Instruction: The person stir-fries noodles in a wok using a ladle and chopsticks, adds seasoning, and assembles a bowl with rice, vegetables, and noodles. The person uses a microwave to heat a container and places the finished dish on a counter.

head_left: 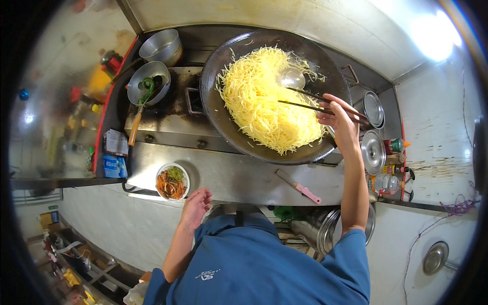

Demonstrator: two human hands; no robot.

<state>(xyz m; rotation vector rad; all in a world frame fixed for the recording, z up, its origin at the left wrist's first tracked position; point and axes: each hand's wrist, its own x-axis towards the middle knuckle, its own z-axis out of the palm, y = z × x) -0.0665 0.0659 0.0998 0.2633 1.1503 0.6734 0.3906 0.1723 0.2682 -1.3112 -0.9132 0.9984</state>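
Observation:
A large dark wok [213,110] on the stove holds a heap of pale yellow shreds [259,110]. My right hand [340,120], over the wok's right side, grips long dark chopsticks [305,105] whose tips reach the shreds. A round metal ladle [292,78] rests in the wok, its handle running down towards the right rim and partly hidden. My left hand [197,206] is empty, fingers loosely curled, near the counter's front edge. Just left of it stands a white bowl [185,193] with orange strips and chopped green pieces.
A pink-handled knife [308,193] lies on the steel counter [236,179]. Two metal pans [162,44] stand left of the wok, the nearer with green contents and a wooden handle. Metal lids [373,152] and bottles [394,146] stand at the right; metal pots [324,230] sit below the counter.

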